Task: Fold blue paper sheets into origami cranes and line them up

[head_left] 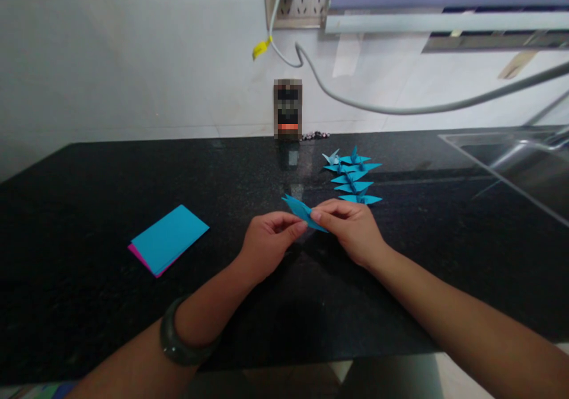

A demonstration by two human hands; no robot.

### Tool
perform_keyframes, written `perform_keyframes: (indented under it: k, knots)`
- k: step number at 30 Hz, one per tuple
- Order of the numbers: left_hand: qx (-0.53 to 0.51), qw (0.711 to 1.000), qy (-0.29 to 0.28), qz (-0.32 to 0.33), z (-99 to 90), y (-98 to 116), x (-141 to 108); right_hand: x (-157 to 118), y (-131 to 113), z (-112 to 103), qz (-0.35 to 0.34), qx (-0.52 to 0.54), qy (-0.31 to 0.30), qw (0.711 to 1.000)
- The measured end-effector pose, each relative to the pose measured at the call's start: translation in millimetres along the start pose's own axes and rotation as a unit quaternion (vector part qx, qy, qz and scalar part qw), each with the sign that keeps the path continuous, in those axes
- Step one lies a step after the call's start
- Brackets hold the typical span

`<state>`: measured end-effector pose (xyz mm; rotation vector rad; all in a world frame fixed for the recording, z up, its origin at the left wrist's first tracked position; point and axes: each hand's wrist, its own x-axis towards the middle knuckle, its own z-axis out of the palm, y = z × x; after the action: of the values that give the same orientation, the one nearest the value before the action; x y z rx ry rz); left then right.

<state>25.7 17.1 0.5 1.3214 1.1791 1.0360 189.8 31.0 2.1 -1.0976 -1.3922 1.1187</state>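
A folded piece of blue origami paper [299,208] is held above the black counter, its split points toward the upper left. My left hand [271,239] pinches its lower left edge between thumb and fingers. On the other side, my right hand [353,230] grips the paper with the thumb on top, covering part of it. Just beyond my right hand stand several finished blue paper cranes [353,179] in a close cluster, one of them paler [332,159]. Off to the left lies a stack of blue paper sheets [171,239] with a pink sheet [141,259] showing beneath.
A small pixelated object [288,108] leans on the wall at the back, with a beaded string [316,135] beside it. A grey cable [382,109] hangs across the wall from a socket panel [304,2]. The sink [511,162] is at the right.
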Motion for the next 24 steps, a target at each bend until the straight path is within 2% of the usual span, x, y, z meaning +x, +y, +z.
perform_keyframes:
  k: [3,6,8,11,17,20,24]
  knots:
    - [-0.025,1.000,0.014,0.008,0.4,-2.2,0.3,-2.0,0.4,1.0,0.003,-0.015,-0.026,1.000]
    - [-0.083,0.996,0.036,-0.006,1.5,-3.2,1.0,-1.5,2.0,1.7,0.039,0.015,0.001,0.999]
    - [-0.099,0.994,0.017,-0.032,2.6,-2.8,0.8,-1.0,2.7,2.3,0.052,0.048,0.014,0.997]
    - [-0.090,0.995,-0.015,-0.050,3.7,-1.3,0.1,-1.3,2.5,3.3,0.056,0.073,0.006,0.996]
    - [-0.073,0.997,0.019,-0.024,1.7,-0.4,0.2,-2.9,2.3,3.3,0.052,0.020,-0.036,0.998]
    - [-0.035,0.999,0.028,0.004,-0.1,-3.3,1.2,-2.9,3.9,2.3,0.004,-0.035,-0.042,0.999]
    - [0.018,0.998,0.049,0.047,-1.7,-6.2,2.6,-4.2,4.0,1.8,-0.122,-0.121,-0.057,0.983]
